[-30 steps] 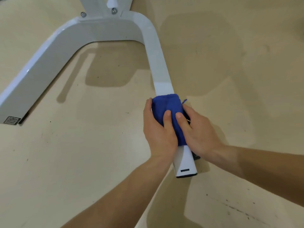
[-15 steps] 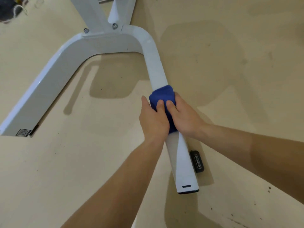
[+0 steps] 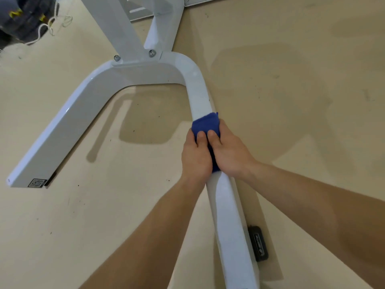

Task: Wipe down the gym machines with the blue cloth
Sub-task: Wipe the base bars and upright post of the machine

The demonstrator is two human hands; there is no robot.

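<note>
Head view, steeply down, close.

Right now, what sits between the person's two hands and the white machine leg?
The blue cloth, draped over the white leg; the left hand and right hand grip it, as the head view shows.

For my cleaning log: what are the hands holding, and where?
The left hand and right hand hold the blue cloth draped over the white frame leg, one on each side, thumbs on top.
</note>
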